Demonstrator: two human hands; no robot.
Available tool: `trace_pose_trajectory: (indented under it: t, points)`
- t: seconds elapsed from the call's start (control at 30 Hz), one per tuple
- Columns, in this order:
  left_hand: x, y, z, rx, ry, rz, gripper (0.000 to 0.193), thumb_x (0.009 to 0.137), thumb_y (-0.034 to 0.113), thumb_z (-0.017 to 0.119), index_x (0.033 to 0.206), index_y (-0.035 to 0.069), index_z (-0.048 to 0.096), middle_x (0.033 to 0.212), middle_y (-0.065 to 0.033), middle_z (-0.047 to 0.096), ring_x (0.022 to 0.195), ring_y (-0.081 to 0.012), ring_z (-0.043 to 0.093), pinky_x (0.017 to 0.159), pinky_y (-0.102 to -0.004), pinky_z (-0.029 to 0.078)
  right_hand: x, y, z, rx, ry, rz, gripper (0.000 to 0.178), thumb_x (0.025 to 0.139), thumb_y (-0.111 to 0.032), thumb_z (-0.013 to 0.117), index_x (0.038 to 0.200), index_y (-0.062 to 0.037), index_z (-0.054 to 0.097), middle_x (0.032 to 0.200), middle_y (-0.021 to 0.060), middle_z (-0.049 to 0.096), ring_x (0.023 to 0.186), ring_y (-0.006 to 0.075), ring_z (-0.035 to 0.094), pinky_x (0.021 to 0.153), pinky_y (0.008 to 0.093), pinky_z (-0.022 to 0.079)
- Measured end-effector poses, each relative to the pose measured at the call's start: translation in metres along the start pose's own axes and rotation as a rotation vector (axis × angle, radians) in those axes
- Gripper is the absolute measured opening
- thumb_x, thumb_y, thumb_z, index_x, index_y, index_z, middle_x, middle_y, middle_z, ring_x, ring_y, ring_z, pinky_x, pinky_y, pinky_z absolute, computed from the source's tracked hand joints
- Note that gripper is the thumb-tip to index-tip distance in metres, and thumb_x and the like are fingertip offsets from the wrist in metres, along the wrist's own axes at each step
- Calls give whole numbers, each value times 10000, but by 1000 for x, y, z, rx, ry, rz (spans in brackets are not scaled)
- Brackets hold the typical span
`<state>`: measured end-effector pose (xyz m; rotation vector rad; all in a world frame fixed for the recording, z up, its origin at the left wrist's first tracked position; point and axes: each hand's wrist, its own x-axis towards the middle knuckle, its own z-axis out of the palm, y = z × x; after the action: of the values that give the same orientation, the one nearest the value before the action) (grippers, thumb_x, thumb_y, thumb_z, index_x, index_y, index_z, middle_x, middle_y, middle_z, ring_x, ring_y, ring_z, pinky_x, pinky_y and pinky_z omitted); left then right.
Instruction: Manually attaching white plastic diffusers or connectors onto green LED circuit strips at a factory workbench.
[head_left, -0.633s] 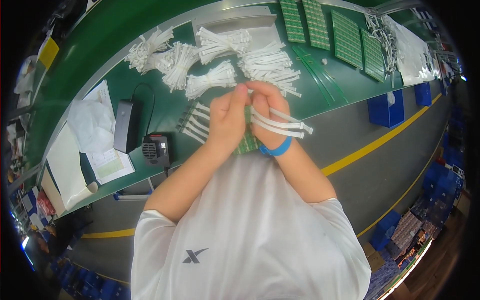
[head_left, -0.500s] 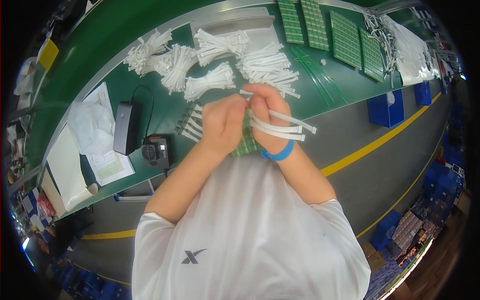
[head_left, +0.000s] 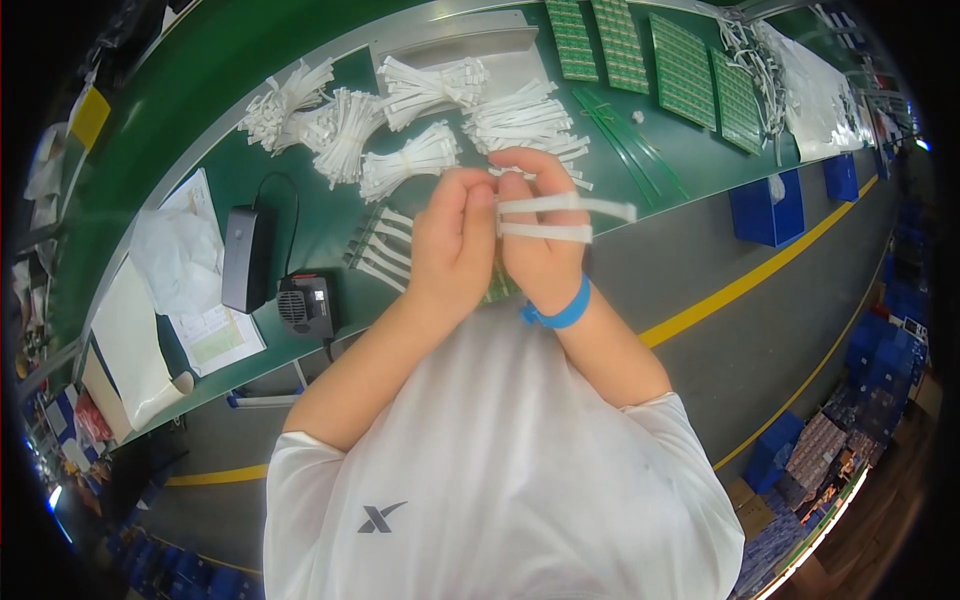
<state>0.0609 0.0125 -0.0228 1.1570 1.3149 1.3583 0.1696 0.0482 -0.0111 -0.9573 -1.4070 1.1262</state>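
- I see the left hand (head_left: pixel 452 240) and right hand (head_left: pixel 545 262) together, fingers curled; I cannot tell either's grip.
- Slim white flat cables (head_left: pixel 606 208) cross the right hand toward three o'clock.
- Green patterned board (head_left: pixel 499 287): six o'clock.

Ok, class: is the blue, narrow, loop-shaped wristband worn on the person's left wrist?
No, the blue, narrow, loop-shaped wristband circles the wrist of the right hand.

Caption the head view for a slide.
Left hand and blue-banded right hand together at a green circuit board, thin white cables bundled on the green table.
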Motion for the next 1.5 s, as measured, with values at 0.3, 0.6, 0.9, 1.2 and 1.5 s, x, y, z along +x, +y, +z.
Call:
trace_pose_trajectory:
  t: [0.3,0.6,0.9,1.2,1.5]
  points:
    - [3,-6,12,-26,104,-126,130,1038,144,517,1030,21,558,732,-57,582,630,-127,522,583,-299,431,1,18,-1,-80,79,-72,201,1029,-130,524,960,14,647,709,24,580,651,71,498,567,266,426]
    - [0,-8,17,-251,70,-155,153,1051,117,484,1169,54,409,750,-48,578,642,-72,523,546,-242,393,-2,22,-1,49,100,48,174,1041,-107,477,1104,-2,601,803,13,568,697,58,472,611,241,410]
    - [0,-9,18,-320,53,-207,140,1057,135,482,1159,71,412,707,-14,531,570,-44,467,482,-227,339,-3,22,-5,126,76,120,159,1005,-58,478,1078,6,604,809,7,574,710,52,481,610,233,404]
    - [0,-13,18,-284,72,-194,137,1056,152,485,1154,64,448,710,-13,547,576,-57,499,499,-238,372,-2,19,-5,123,62,182,163,1008,-62,469,1058,-1,612,816,7,584,707,51,494,589,227,399]
    - [5,-15,14,-230,82,-152,116,1038,132,527,1120,55,498,723,-17,581,594,-50,481,514,-235,374,0,24,1,-116,104,-8,166,993,-19,457,1049,-3,612,738,17,567,640,69,470,563,264,403]
